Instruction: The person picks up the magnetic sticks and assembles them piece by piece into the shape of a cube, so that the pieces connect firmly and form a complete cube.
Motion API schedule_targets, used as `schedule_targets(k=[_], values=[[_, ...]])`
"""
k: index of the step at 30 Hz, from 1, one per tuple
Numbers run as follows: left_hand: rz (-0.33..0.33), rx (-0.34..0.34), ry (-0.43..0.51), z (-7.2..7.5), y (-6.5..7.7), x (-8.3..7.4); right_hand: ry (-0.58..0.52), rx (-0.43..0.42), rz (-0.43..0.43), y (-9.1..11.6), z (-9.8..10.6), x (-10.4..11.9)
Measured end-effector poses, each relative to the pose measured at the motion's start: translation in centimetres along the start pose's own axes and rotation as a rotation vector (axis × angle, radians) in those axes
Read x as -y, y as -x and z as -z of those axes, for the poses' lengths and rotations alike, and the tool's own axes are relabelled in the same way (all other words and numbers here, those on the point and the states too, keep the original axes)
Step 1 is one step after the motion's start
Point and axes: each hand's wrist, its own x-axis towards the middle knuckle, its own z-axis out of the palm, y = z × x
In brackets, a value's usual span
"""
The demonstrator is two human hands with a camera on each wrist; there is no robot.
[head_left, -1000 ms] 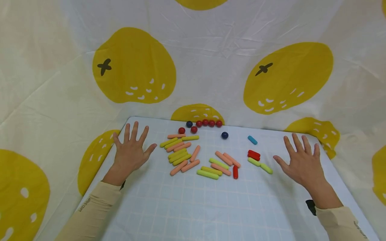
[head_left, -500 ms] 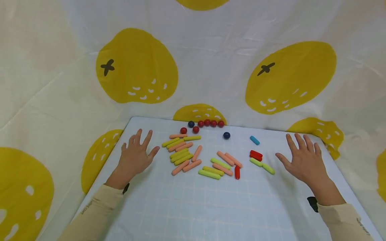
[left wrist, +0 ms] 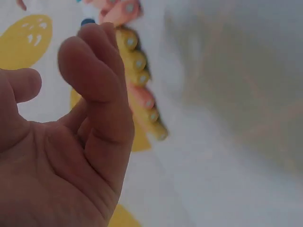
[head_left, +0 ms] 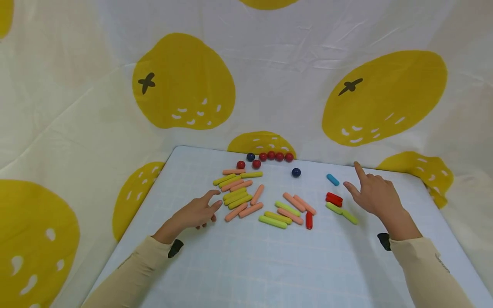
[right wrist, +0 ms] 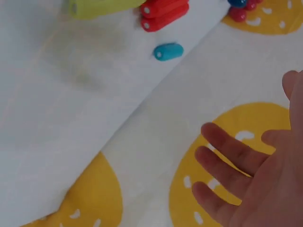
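Observation:
My left hand hovers just left of a group of yellow rods and salmon-pink rods, fingers loosely bent and holding nothing. In the left wrist view, rod ends with small pale dots show beyond the fingers. Over the right side of the table, my right hand has its index finger stretched forward and the others relaxed, also holding nothing. Closest to it lie a short blue rod, two short red rods and two lime-green rods. The right wrist view shows the blue rod apart from the fingers.
Red balls line the back edge, with a dark blue ball at their left. Another dark blue ball sits alone. Mid-table lie more pink, yellow and lime rods and one red rod. A fruit-print cloth surrounds the table.
Both hands were spread flat-fingered at the sides. The left has moved right toward the rods and its fingers have bent; the right has shifted slightly left, index finger now leading. The view has shifted slightly.

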Motion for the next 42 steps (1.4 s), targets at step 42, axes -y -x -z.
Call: schedule_targets(k=[42], values=[[0.113,0.013,0.332,-6.8,-2.7,-1.1,-0.993,0.513,-0.321,-13.3,-6.5,11.3]])
